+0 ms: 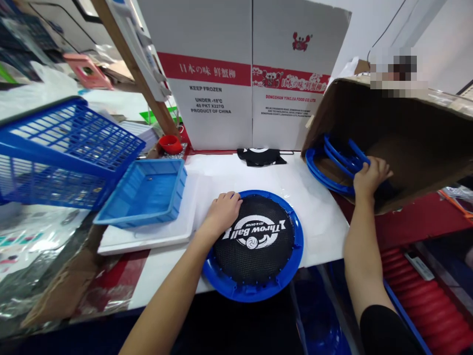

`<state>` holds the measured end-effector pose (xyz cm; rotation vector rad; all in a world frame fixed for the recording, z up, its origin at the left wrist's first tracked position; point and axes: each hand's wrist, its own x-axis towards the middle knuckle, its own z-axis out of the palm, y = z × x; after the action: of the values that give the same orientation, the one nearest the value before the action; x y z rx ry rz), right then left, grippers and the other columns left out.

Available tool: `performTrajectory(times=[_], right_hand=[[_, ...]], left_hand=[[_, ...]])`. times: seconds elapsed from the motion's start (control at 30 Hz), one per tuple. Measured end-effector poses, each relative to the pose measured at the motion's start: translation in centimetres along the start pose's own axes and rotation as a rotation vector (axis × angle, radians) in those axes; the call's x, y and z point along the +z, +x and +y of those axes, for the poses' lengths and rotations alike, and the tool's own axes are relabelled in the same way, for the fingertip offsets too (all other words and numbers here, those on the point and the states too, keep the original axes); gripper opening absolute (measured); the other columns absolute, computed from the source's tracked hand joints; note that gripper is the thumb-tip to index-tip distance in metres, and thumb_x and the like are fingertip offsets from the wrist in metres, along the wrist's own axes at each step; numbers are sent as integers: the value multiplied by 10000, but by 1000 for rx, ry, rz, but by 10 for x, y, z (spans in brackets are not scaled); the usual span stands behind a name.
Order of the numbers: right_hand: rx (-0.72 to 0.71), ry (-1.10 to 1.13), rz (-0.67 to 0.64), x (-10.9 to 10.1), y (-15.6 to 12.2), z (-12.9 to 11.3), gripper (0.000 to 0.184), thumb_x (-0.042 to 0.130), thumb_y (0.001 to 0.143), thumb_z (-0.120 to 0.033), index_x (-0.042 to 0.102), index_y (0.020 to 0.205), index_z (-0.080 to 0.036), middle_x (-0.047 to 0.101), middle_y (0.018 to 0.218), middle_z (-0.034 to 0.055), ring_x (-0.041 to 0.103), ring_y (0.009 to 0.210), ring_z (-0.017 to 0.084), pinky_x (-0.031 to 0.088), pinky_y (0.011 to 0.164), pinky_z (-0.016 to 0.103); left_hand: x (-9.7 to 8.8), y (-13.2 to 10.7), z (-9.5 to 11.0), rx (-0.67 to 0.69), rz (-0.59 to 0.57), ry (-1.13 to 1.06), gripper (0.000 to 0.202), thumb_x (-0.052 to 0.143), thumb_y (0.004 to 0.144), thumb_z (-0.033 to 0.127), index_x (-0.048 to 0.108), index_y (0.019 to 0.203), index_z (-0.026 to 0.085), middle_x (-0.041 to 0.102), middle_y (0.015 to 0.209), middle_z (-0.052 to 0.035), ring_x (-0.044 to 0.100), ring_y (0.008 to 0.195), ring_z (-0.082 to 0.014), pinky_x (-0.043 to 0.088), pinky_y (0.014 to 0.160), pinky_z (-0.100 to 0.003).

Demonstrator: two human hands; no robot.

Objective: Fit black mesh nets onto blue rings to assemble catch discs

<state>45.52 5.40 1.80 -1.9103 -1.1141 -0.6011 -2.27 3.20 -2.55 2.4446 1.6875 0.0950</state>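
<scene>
A round blue-rimmed disc with black mesh printed "Throw Ball" [258, 246] lies on the white table sheet [318, 217], overhanging the front edge. My left hand [222, 212] rests on the disc's upper left rim, fingers curled down onto it. My right hand [369, 176] reaches into a tipped brown cardboard box [414, 143] and is closed around the rim of one of several blue rings [334, 165] stacked inside it.
A shallow blue tray [148, 192] sits on a white board at the left, beside a large blue crate [62, 148]. White printed cartons [251, 74] stand behind. A black cloth piece [260, 156] and a red cup [170, 144] lie near them.
</scene>
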Motion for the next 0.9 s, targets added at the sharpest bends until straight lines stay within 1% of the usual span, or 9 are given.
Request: performTrajectory(times=[0.13,0.23,0.4,0.53,0.63,0.77,0.8,0.83,0.9], right_hand=[[-21,-4,-57,17,-3,0,279,521,889,-117,691,1101,-180,687,1222,196,573,1212,368,306,1115,599],[9,9,-24,21,-1,1,301,515,885,-100,685,1120,-181,679,1228,195,576,1239,375,313,1122,637],[97,44,123,0,10,12,368,508,889,-140,680,1209,-197,670,1303,177,590,1296,378,295,1161,668],[37,7,132,-17,13,22,366,511,902,-172,672,1228,-217,664,1321,157,581,1320,372,274,1185,669],[6,-70,57,-16,12,17,334,534,927,-194,674,1230,-202,657,1313,188,551,1321,401,303,1153,669],[-92,-164,-268,-4,7,-4,334,537,947,-157,693,1242,-168,668,1266,227,577,1238,399,398,1072,607],[-115,-176,-311,-2,6,-9,339,522,959,-146,696,1250,-168,667,1275,230,583,1229,392,407,1068,594],[-119,-186,-318,-2,5,-14,342,508,974,-143,697,1257,-173,663,1299,230,588,1229,387,409,1072,590],[-58,-194,-279,-3,7,-20,340,500,1000,-162,689,1281,-189,663,1338,227,603,1219,387,411,1079,597]], left_hand=[[-1,1,-2,5,-10,-5,385,363,1134,276,671,1303,119,699,1388,-173,628,1276,-367,521,1061,-501],[-1,2,-4,18,-11,-4,378,368,1134,284,678,1290,134,704,1385,-162,635,1267,-353,526,1054,-486],[3,3,-8,37,-5,41,387,349,1127,275,679,1281,144,716,1351,-160,653,1235,-358,549,998,-475],[4,4,-10,39,-12,35,395,341,1122,277,675,1284,140,712,1362,-165,649,1250,-363,549,1014,-489],[4,4,-11,39,-15,12,406,334,1122,286,675,1284,137,706,1378,-170,647,1262,-362,545,1043,-501],[2,3,-12,43,-19,-6,410,330,1117,288,678,1269,136,708,1365,-178,652,1253,-368,549,1044,-515],[1,3,-12,40,-18,-11,409,331,1115,291,680,1263,140,711,1358,-176,653,1250,-370,550,1039,-516],[1,3,-12,36,-16,-17,407,334,1114,295,683,1258,144,713,1351,-173,654,1248,-372,551,1036,-518],[1,4,-12,30,-9,-33,401,349,1110,309,692,1245,150,717,1344,-167,652,1252,-375,550,1038,-520]])
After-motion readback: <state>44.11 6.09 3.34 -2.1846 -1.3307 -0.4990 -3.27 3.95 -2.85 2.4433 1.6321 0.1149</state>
